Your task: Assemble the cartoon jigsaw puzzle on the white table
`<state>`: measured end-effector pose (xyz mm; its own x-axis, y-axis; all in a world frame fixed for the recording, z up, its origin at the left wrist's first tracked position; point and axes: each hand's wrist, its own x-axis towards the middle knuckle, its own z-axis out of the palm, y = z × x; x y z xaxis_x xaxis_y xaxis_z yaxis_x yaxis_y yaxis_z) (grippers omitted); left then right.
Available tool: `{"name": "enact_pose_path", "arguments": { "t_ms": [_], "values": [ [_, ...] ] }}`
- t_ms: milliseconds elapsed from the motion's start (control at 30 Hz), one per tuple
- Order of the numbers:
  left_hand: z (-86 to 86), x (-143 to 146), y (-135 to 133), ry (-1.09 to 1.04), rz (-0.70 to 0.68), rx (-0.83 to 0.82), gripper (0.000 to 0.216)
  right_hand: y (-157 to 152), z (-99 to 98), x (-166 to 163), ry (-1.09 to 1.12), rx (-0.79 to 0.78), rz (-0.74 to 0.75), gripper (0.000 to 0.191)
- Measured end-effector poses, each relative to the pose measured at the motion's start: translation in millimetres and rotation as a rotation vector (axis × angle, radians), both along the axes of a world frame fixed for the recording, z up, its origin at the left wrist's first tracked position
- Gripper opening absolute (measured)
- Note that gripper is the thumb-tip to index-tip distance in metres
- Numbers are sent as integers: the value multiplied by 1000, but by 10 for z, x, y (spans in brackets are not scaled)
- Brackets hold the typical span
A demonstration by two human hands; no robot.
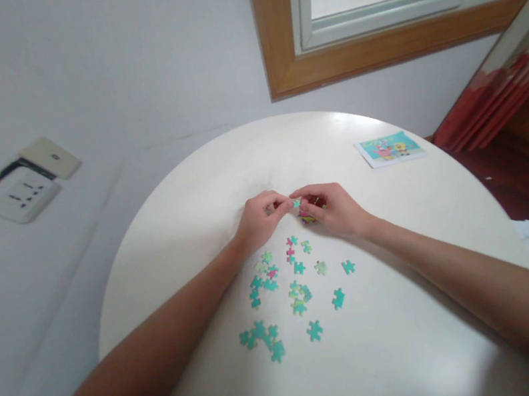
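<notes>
Both my hands meet near the middle of a round white table (pixel 415 308). My left hand (pixel 262 217) is closed, its fingers pinching a small jigsaw piece (pixel 297 203). My right hand (pixel 333 209) is closed too, holding a small cluster of joined pieces (pixel 309 216) against the tabletop. The two hands touch at the fingertips. Several loose teal and pink jigsaw pieces (pixel 290 291) lie scattered on the table just in front of my wrists.
A printed cartoon picture card (pixel 391 148) lies at the table's far right. A wall socket plate (pixel 20 191) is on the white wall at left. A wood-framed window (pixel 384 2) is behind. Red curtain cloth (pixel 505 90) hangs at right.
</notes>
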<state>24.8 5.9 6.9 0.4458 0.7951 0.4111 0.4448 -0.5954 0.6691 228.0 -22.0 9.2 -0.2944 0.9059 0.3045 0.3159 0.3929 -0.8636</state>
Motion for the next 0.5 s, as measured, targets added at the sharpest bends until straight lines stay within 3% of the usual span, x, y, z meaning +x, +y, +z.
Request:
{"name": "enact_pose_path", "arguments": {
  "t_ms": [100,233,333,500],
  "values": [
    [-5,12,-1,25,-33,63,22,110,0,111,87,5,-136,20],
    [-21,33,-13,146,-243,167,20,257,-44,256,126,18,-301,14],
    [-33,32,-33,215,-335,174,25,302,-78,276,47,73,-308,11],
    [-38,16,-54,302,-362,171,29,322,-123,192,-30,137,-220,9]
  ]
}}
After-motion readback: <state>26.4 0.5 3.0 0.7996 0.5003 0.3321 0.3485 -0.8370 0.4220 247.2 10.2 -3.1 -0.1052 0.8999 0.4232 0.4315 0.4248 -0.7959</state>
